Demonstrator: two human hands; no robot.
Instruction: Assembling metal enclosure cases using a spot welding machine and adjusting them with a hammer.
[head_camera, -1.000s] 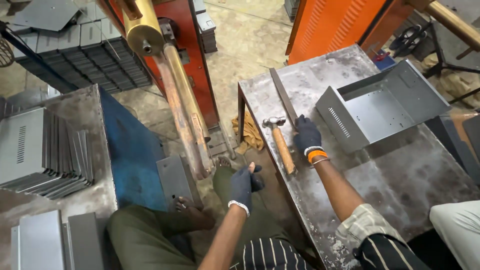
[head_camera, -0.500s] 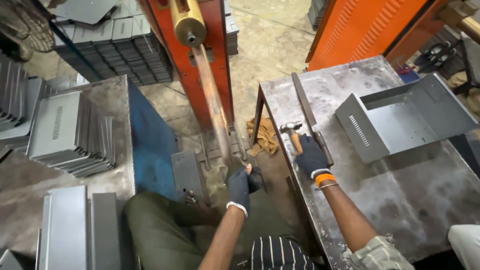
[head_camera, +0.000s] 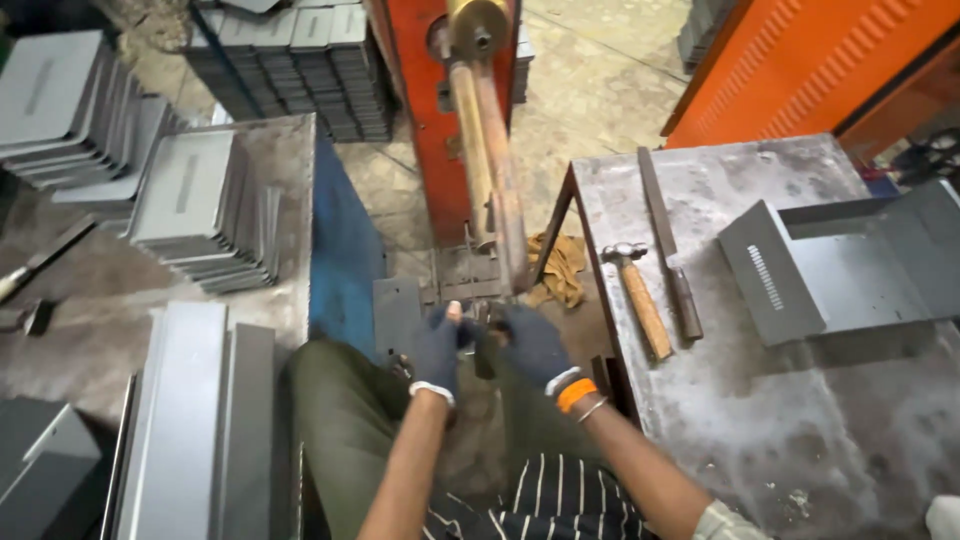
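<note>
My left hand (head_camera: 440, 348) and my right hand (head_camera: 535, 345), both in dark gloves, meet in front of my lap. They close together on a small dark metal part (head_camera: 482, 340) just below the tip of the long copper-coloured machine arm (head_camera: 490, 170). What the part is stays hidden by my fingers. A wooden-handled hammer (head_camera: 640, 300) lies loose on the steel table (head_camera: 760, 440) to my right, beside a long flat metal bar (head_camera: 665, 240).
A bent grey sheet-metal housing (head_camera: 830, 270) with a slotted vent sits on the right table. Stacks of grey metal panels (head_camera: 195, 205) cover the left bench (head_camera: 80, 330). The red machine body (head_camera: 425, 120) stands ahead, with orange cabinets (head_camera: 800, 60) behind and a yellow rag (head_camera: 560, 265) on the floor.
My right hand let go of the hammer, left it on the table and moved left to join my left hand at the small part. The view swung left.
</note>
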